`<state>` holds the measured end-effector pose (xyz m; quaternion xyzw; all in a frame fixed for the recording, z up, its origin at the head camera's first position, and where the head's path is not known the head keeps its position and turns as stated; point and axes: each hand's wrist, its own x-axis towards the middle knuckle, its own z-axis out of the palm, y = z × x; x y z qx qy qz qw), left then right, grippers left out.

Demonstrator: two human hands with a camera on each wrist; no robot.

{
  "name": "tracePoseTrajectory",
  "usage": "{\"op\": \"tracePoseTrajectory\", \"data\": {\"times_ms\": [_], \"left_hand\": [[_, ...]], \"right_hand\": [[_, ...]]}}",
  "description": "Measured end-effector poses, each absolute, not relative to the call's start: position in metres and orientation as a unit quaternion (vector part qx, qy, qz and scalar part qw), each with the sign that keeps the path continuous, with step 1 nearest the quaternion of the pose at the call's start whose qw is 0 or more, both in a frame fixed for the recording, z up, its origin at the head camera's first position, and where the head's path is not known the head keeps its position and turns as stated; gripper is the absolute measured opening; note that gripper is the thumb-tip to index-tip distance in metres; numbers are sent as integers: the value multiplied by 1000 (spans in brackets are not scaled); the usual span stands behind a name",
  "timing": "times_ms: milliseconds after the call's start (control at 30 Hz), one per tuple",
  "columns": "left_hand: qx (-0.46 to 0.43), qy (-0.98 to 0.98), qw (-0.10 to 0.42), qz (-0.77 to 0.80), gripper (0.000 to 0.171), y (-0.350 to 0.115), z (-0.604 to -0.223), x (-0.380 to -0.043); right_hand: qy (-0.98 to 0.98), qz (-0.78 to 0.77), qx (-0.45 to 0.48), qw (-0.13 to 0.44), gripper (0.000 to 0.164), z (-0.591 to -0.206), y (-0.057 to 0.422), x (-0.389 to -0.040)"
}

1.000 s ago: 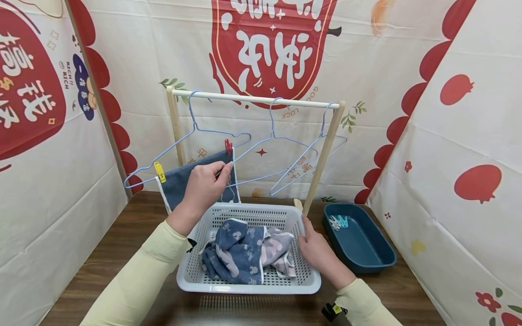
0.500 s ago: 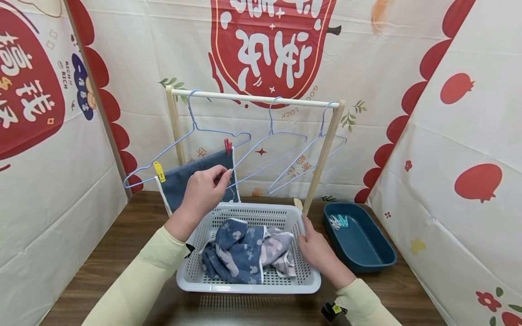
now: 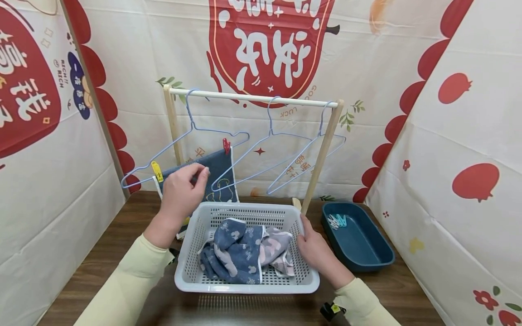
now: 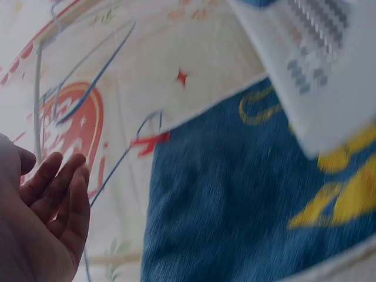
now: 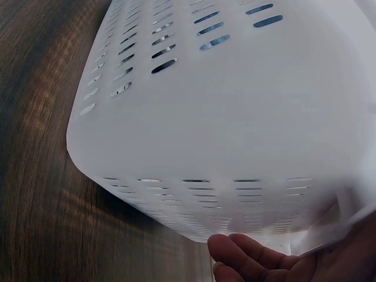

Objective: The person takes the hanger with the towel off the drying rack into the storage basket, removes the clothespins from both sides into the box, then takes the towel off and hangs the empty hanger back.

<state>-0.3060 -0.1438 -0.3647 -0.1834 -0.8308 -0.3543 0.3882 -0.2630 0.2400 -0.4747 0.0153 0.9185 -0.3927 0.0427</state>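
My left hand (image 3: 183,188) hovers before a dark blue towel (image 3: 220,164), its fingers loosely bent around nothing. That towel hangs from the left blue wire hanger by a red clothespin (image 3: 226,146) and a yellow clothespin (image 3: 157,171). Just right of the fingertips is the left end of the bare middle hanger (image 3: 271,131). In the left wrist view the left hand (image 4: 53,217) is beside the towel (image 4: 200,188), apart from it. My right hand (image 3: 320,251) grips the right rim of a white plastic basket (image 3: 248,288); its fingertips (image 5: 226,249) show against the perforated wall.
A blue patterned cloth (image 3: 244,249) and a pinkish-grey cloth (image 3: 275,246) lie crumpled in the basket. Behind stands a wooden rack (image 3: 326,151) with a third bare hanger at its right end. A dark blue tray (image 3: 359,265) holds several clothespins (image 3: 337,221) at right.
My left hand has let go of the middle hanger's left end and moved left. The hanger's left end hangs free. My right hand stays on the basket rim.
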Motion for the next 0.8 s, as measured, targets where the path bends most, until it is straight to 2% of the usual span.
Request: {"op": "tracePoseTrajectory", "data": {"times_ms": [367, 567, 800], "left_hand": [[-110, -797, 500, -322, 26, -199, -345, -300], [-99, -813, 472, -325, 24, -225, -341, -306], [-93, -837, 432, -322, 31, -241, -342, -307]], "right_hand": [[917, -396, 16, 47, 70, -474, 240, -263], [917, -397, 16, 46, 70, -474, 240, -262], [918, -394, 10, 42, 70, -475, 240, -262]]}}
